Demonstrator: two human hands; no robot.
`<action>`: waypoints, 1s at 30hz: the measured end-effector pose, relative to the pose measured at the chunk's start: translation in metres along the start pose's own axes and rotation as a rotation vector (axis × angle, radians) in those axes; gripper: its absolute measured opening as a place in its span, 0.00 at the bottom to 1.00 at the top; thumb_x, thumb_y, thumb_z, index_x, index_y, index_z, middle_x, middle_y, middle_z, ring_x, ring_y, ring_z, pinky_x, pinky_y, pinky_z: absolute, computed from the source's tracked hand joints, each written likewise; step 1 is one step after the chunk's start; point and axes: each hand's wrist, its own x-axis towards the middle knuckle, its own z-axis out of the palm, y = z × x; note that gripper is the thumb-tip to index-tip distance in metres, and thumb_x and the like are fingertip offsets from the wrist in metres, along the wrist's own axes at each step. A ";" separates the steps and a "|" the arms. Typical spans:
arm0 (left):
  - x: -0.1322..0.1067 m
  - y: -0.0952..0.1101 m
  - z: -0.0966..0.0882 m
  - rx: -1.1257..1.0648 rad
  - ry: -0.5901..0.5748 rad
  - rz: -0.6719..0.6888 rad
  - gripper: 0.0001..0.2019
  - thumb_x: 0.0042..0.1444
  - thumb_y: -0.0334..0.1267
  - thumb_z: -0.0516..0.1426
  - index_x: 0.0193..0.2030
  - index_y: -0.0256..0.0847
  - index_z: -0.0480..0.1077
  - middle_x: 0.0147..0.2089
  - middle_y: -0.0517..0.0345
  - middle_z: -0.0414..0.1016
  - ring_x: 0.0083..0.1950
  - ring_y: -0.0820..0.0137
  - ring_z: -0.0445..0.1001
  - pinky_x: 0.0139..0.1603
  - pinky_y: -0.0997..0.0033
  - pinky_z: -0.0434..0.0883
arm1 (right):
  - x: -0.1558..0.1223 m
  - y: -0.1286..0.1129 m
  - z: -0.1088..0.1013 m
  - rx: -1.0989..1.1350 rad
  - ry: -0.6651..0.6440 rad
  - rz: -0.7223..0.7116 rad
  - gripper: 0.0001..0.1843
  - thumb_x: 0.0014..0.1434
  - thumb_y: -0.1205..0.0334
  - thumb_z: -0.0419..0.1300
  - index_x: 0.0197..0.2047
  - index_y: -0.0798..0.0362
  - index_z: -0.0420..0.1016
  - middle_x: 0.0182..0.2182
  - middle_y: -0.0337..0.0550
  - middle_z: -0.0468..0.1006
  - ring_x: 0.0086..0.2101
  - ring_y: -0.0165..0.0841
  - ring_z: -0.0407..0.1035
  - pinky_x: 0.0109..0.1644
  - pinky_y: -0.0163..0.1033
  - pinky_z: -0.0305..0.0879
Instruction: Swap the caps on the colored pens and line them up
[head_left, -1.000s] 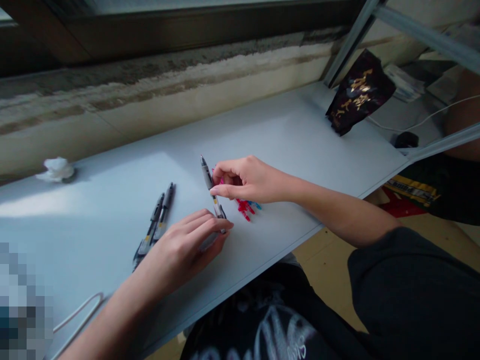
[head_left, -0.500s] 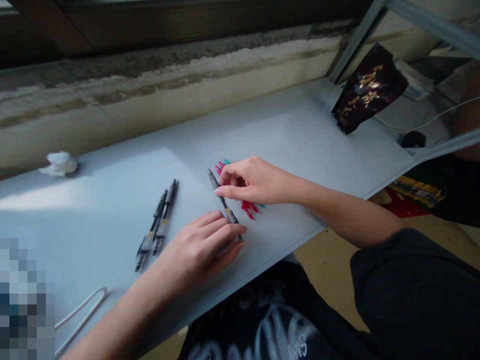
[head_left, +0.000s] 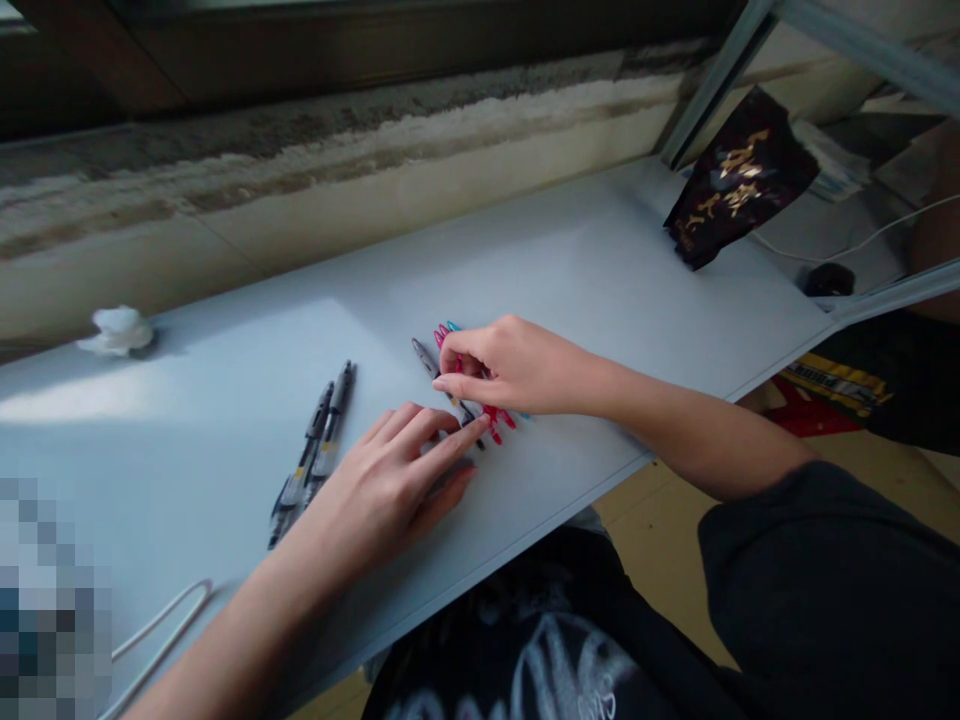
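A black pen lies slanted on the white table, close beside several pink-red pens and a teal pen. Over this row is my right hand, its fingers curled and its thumb tip against the upper part of the black pen. It hides the middle of the coloured pens. My left hand reaches across the lower end of the black pen. Its fingers are loosely stretched and apart, with the index fingertip at the red pen ends. Two more black pens lie side by side left of my left hand.
A crumpled white tissue sits near the wall at the left. A white cable loops at the lower left. Towards the far right a dark packet with gold lettering leans by a metal frame. The table's near edge runs below my hands.
My left hand has moved up and slightly inward, bringing the black pen's lower end closer to the red pens. My right hand has hardly moved.
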 end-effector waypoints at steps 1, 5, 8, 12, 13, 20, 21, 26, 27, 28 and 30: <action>-0.001 -0.002 -0.001 0.014 0.011 -0.013 0.16 0.77 0.35 0.56 0.68 0.41 0.73 0.50 0.48 0.81 0.47 0.59 0.77 0.49 0.58 0.76 | 0.000 0.001 0.000 -0.007 0.003 0.000 0.13 0.75 0.57 0.62 0.47 0.59 0.82 0.29 0.40 0.78 0.29 0.29 0.64 0.38 0.37 0.51; -0.011 -0.013 -0.015 0.172 0.094 -0.259 0.10 0.76 0.42 0.59 0.57 0.41 0.76 0.48 0.48 0.78 0.46 0.57 0.77 0.49 0.59 0.74 | 0.001 0.004 -0.001 -0.041 0.003 -0.005 0.11 0.75 0.60 0.60 0.47 0.58 0.82 0.29 0.40 0.78 0.29 0.30 0.64 0.38 0.38 0.51; -0.018 -0.021 -0.028 0.312 0.100 -0.606 0.14 0.75 0.51 0.58 0.49 0.43 0.76 0.46 0.48 0.76 0.45 0.55 0.76 0.43 0.60 0.70 | 0.001 0.005 -0.001 -0.056 -0.029 -0.038 0.11 0.75 0.60 0.60 0.48 0.58 0.82 0.31 0.42 0.80 0.30 0.31 0.66 0.38 0.38 0.51; -0.018 -0.023 -0.034 0.349 -0.028 -0.813 0.20 0.75 0.56 0.52 0.44 0.45 0.76 0.45 0.48 0.77 0.41 0.54 0.76 0.39 0.59 0.66 | 0.001 0.006 -0.001 -0.077 -0.075 -0.088 0.12 0.75 0.61 0.59 0.48 0.58 0.82 0.34 0.46 0.83 0.31 0.32 0.68 0.39 0.38 0.53; -0.017 -0.022 -0.033 0.351 -0.079 -0.841 0.21 0.75 0.57 0.51 0.43 0.45 0.75 0.45 0.48 0.78 0.41 0.53 0.76 0.38 0.59 0.66 | 0.000 0.006 -0.001 -0.083 -0.075 -0.089 0.12 0.75 0.61 0.58 0.48 0.58 0.82 0.35 0.47 0.84 0.32 0.32 0.69 0.39 0.38 0.54; -0.014 -0.020 -0.030 0.358 -0.173 -0.914 0.17 0.75 0.54 0.50 0.51 0.46 0.72 0.45 0.49 0.79 0.38 0.55 0.77 0.35 0.62 0.62 | -0.001 0.003 0.000 -0.095 -0.050 -0.092 0.14 0.77 0.58 0.57 0.49 0.57 0.81 0.35 0.48 0.83 0.33 0.34 0.69 0.41 0.38 0.55; -0.014 -0.019 -0.031 0.344 -0.158 -0.899 0.14 0.74 0.52 0.51 0.51 0.46 0.71 0.42 0.51 0.78 0.36 0.56 0.75 0.34 0.64 0.60 | -0.002 0.003 0.000 -0.095 -0.050 -0.097 0.14 0.77 0.58 0.57 0.49 0.57 0.81 0.35 0.47 0.83 0.33 0.34 0.69 0.41 0.38 0.55; -0.015 -0.016 -0.033 0.258 -0.083 -0.835 0.09 0.73 0.48 0.54 0.46 0.47 0.69 0.37 0.57 0.71 0.31 0.62 0.66 0.31 0.68 0.50 | 0.000 0.004 0.000 -0.087 -0.039 -0.100 0.14 0.77 0.56 0.57 0.48 0.56 0.80 0.35 0.47 0.82 0.33 0.34 0.68 0.41 0.38 0.55; -0.016 -0.016 -0.032 0.253 -0.072 -0.816 0.09 0.73 0.48 0.54 0.46 0.47 0.69 0.37 0.56 0.72 0.31 0.61 0.67 0.31 0.67 0.50 | 0.000 0.005 0.000 -0.088 -0.033 -0.097 0.14 0.77 0.56 0.57 0.48 0.56 0.80 0.35 0.47 0.82 0.33 0.34 0.68 0.41 0.38 0.55; -0.017 -0.016 -0.030 0.258 -0.062 -0.789 0.08 0.73 0.47 0.54 0.47 0.47 0.69 0.38 0.55 0.73 0.31 0.60 0.68 0.31 0.67 0.51 | 0.001 0.006 0.000 -0.090 -0.027 -0.094 0.14 0.77 0.56 0.57 0.47 0.56 0.80 0.34 0.46 0.81 0.33 0.34 0.68 0.41 0.38 0.54; -0.020 -0.017 -0.027 0.281 -0.053 -0.726 0.08 0.73 0.44 0.52 0.49 0.46 0.70 0.39 0.54 0.76 0.34 0.58 0.73 0.32 0.65 0.57 | 0.001 0.006 0.001 -0.095 -0.014 -0.092 0.15 0.77 0.55 0.57 0.46 0.56 0.80 0.32 0.44 0.79 0.33 0.34 0.67 0.41 0.38 0.54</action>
